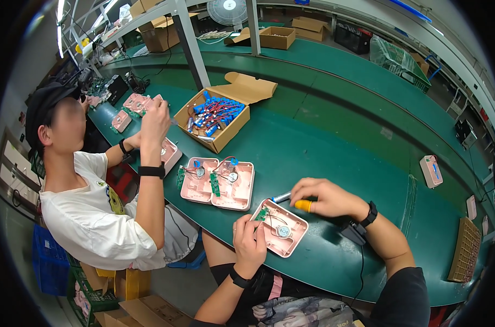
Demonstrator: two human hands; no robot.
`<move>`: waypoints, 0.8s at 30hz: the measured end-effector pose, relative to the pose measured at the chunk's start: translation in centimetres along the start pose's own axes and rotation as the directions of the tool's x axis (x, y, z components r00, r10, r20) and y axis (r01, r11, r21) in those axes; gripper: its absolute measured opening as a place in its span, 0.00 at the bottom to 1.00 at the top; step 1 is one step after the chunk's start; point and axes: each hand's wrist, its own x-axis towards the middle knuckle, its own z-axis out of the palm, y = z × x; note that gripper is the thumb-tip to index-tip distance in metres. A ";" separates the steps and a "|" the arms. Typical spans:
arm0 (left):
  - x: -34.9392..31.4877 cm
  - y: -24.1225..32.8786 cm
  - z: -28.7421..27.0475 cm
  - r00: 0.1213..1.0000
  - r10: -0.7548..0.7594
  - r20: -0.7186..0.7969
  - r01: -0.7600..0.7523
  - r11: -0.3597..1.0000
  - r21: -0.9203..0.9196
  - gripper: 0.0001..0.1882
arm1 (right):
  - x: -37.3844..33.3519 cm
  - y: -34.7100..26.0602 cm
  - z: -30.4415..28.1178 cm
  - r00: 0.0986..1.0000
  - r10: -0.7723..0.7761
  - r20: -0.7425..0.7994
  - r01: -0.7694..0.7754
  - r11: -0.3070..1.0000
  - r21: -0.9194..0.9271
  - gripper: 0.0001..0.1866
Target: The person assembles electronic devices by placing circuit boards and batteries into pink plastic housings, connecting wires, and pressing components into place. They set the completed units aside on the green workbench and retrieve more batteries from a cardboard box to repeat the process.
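Note:
In front of me a pink plastic housing (pixel 292 240) lies open side up on the green bench. Inside it are a round silver speaker-like part (pixel 283 231), thin wires and a small green circuit board (pixel 262 213) at its far left corner. My left hand (pixel 250 245) grips the left edge of the housing, fingertips by the board. Just beyond the far edge, my right hand (pixel 326 197) has curled fingers at the end of a slim blue and silver cylinder (pixel 281 197), which looks like a battery. A yellow finger cot (pixel 303 205) covers one right digit.
Two more pink housings (pixel 241 199) with boards and wires stand to the left. Behind them is a cardboard box (pixel 221 143) of blue wired batteries. A co-worker (pixel 103 201) sits at left, hands raised over other housings. Another pink housing (pixel 431 171) and a brown tray (pixel 465 250) lie right.

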 end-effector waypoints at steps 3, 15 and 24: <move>0.1 0.0 0.4 1.000 0.005 0.012 -0.005 1.000 -0.001 0.05 | 0.0 -1.1 2.5 0.997 -0.055 -0.061 0.046 0.990 -0.137 0.15; 0.5 0.2 0.3 1.000 0.013 0.025 -0.014 0.999 0.040 0.05 | -0.1 -1.6 5.4 1.000 -0.001 -0.022 -0.008 0.925 -0.381 0.19; 0.9 0.2 -0.2 0.982 0.116 0.151 -0.104 0.991 -0.082 0.05 | 1.4 1.6 3.0 0.987 -0.093 -0.132 0.019 0.878 -0.478 0.20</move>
